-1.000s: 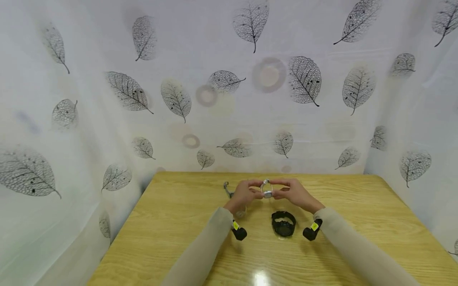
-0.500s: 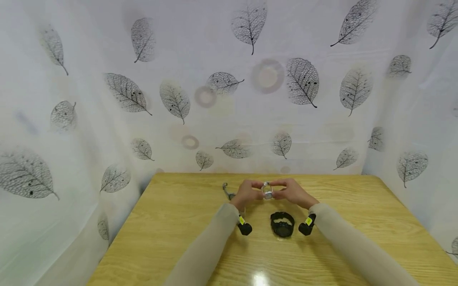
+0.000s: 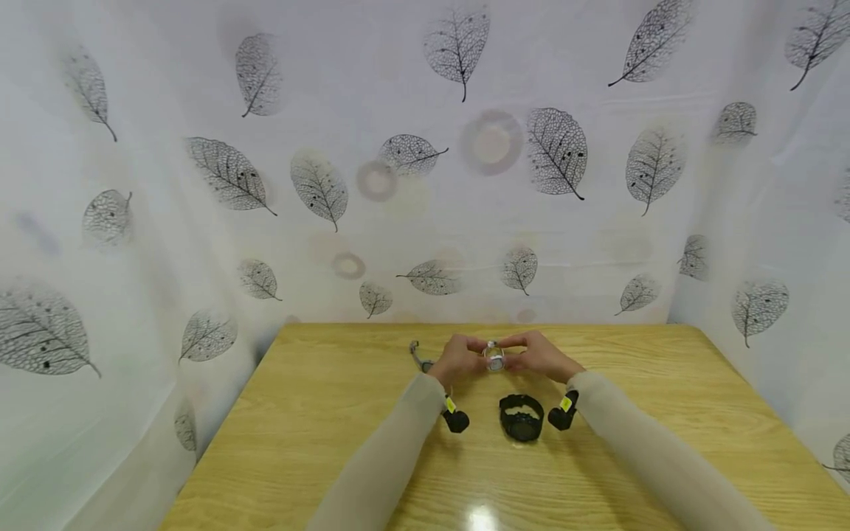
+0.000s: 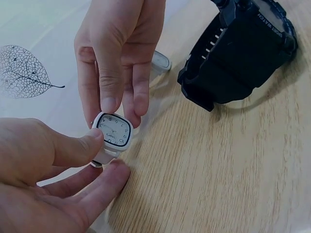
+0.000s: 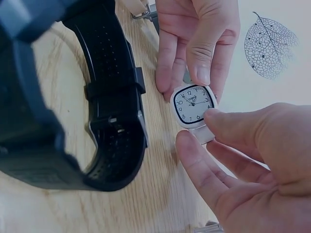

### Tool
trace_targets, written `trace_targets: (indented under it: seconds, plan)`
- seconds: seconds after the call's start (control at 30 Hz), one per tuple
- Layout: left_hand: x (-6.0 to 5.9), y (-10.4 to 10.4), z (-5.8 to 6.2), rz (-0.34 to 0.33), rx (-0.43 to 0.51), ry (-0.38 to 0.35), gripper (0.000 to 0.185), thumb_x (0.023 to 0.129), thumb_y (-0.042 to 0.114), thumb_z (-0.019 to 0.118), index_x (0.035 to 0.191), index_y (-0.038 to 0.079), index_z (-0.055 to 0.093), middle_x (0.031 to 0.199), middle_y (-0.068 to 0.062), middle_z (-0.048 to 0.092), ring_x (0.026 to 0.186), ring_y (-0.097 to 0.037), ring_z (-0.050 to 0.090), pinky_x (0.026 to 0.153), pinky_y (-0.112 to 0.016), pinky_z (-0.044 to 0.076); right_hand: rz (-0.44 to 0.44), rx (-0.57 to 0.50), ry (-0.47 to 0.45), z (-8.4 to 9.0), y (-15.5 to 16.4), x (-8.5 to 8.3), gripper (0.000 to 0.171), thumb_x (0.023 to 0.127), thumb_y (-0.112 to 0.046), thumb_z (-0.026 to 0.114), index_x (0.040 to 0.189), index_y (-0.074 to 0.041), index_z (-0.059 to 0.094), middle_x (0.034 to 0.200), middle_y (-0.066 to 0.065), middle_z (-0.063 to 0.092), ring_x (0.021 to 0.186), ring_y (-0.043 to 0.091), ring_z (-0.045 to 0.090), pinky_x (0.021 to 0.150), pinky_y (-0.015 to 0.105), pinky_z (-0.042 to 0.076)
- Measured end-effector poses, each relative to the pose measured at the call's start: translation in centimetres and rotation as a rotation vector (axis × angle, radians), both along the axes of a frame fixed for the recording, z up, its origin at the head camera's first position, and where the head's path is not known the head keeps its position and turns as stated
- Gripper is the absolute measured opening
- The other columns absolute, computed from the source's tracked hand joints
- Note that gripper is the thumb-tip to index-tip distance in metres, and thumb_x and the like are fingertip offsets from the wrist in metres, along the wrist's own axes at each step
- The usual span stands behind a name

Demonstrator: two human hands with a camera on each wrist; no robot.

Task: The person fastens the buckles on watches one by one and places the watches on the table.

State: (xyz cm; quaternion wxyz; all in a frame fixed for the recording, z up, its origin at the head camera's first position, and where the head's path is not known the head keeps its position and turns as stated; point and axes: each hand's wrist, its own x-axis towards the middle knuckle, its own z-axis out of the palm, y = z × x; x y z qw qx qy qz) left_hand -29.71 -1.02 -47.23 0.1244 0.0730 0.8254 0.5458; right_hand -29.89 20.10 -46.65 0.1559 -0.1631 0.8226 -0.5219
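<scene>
Between my two hands, a white wristwatch point(image 3: 495, 363) with a rounded square dial is held up, its strap making a loop. My left hand point(image 3: 460, 358) pinches one side of it by thumb and fingers; in the left wrist view its thumb lies at the edge of the case. On the other side, my right hand point(image 3: 541, 358) pinches it too, its thumb on the rim beside the dial point(image 5: 193, 104). Below the hands, a chunky black sports watch point(image 3: 522, 419) stands on its side, strap buckled into a loop. Fingers hide part of the white strap.
A grey-strapped watch point(image 3: 421, 358) lies behind my left hand, partly covered by it. In the right wrist view, a beige strap point(image 5: 136, 7) with a metal buckle shows at the top. The wooden table point(image 3: 319, 413) ends at a leaf-print curtain point(image 3: 451, 221).
My wrists have come closer together and slightly up in the head view. The white wristwatch stays between both hands, its dial turned a little more upward. The black watch has not moved on the table.
</scene>
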Motion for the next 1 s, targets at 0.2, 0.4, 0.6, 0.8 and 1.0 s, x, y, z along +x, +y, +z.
trace_targets:
  seconds: [0.2, 0.4, 0.6, 0.8, 1.0]
  plan:
    - [0.15, 0.15, -0.17, 0.001, 0.078, -0.067, 0.035, 0.093, 0.000, 0.074, 0.128, -0.003, 0.069, 0.115, -0.015, 0.072, 0.091, -0.025, 0.073, 0.077, -0.036, 0.062, -0.017, 0.042, -0.009, -0.28, -0.22, -0.24, 0.043, 0.098, -0.006, 0.069, 0.137, 0.009, 0.060, 0.135, 0.030, 0.060, 0.096, 0.031, 0.073, 0.083, 0.042, 0.061]
    - [0.15, 0.23, -0.18, -0.001, 0.047, -0.059, 0.034, 0.094, 0.003, 0.074, 0.128, -0.001, 0.071, 0.107, -0.009, 0.073, 0.083, -0.024, 0.072, 0.070, -0.034, 0.061, -0.035, 0.061, -0.018, -0.42, -0.22, -0.37, 0.041, 0.098, -0.005, 0.069, 0.137, 0.008, 0.061, 0.136, 0.028, 0.060, 0.093, 0.026, 0.073, 0.078, 0.036, 0.060]
    - [-0.15, 0.41, -0.58, -0.003, 0.029, -0.051, 0.032, 0.094, 0.004, 0.074, 0.126, 0.000, 0.072, 0.100, -0.005, 0.073, 0.074, -0.020, 0.068, 0.062, -0.029, 0.057, -0.012, 0.058, 0.012, -0.61, -0.06, -0.53, 0.040, 0.098, -0.003, 0.068, 0.135, 0.010, 0.061, 0.137, 0.030, 0.059, 0.093, 0.026, 0.072, 0.078, 0.039, 0.061]
    - [-0.29, 0.46, -0.89, -0.005, 0.039, -0.045, 0.029, 0.095, 0.005, 0.073, 0.124, 0.002, 0.073, 0.100, -0.004, 0.072, 0.075, -0.018, 0.066, 0.059, -0.028, 0.055, -0.010, 0.054, 0.023, -0.76, 0.06, -0.51, 0.039, 0.098, -0.002, 0.068, 0.134, 0.010, 0.062, 0.135, 0.030, 0.061, 0.090, 0.026, 0.071, 0.074, 0.038, 0.060]
    - [-0.31, 0.43, -1.00, -0.009, 0.040, -0.038, 0.028, 0.095, 0.006, 0.074, 0.123, 0.002, 0.074, 0.102, -0.004, 0.072, 0.077, -0.019, 0.067, 0.059, -0.028, 0.055, -0.009, 0.057, 0.028, -0.73, 0.10, -0.39, 0.039, 0.098, -0.002, 0.067, 0.135, 0.010, 0.061, 0.136, 0.030, 0.060, 0.090, 0.028, 0.071, 0.075, 0.039, 0.060]
